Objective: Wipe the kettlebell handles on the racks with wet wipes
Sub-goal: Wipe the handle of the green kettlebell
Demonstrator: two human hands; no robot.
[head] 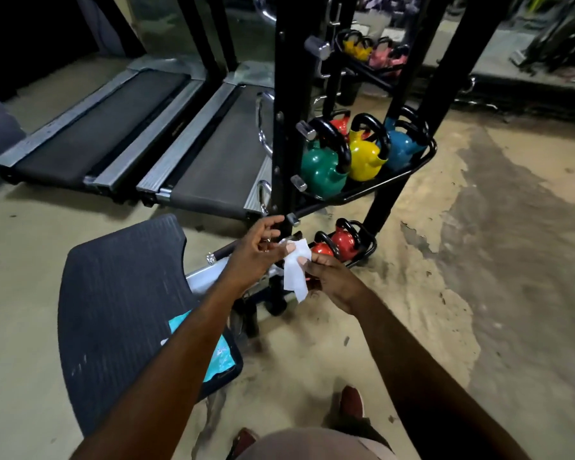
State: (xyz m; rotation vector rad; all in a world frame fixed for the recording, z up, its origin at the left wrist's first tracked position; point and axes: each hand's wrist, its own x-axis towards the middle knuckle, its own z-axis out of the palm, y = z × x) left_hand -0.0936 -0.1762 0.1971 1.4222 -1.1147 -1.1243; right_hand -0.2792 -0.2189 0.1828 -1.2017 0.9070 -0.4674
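Note:
A white wet wipe (296, 270) hangs between my two hands in front of the black kettlebell rack (395, 180). My left hand (256, 250) pinches its top edge; my right hand (332, 277) grips its right side. On the middle shelf stand a green kettlebell (322, 167), a yellow kettlebell (365, 161) and a blue kettlebell (402, 147), all with black handles. Two red kettlebells (341, 242) sit on the bottom shelf just beyond my hands. A teal wipes pack (219, 356) lies partly hidden under my left forearm on a dark seat pad (123, 293).
Two treadmills (113, 134) lie at the left behind the seat pad. A mirror behind the rack reflects yellow and pink kettlebells (372, 51). The worn, patchy floor (478, 260) spreads to the right. My shoes (352, 401) show at the bottom.

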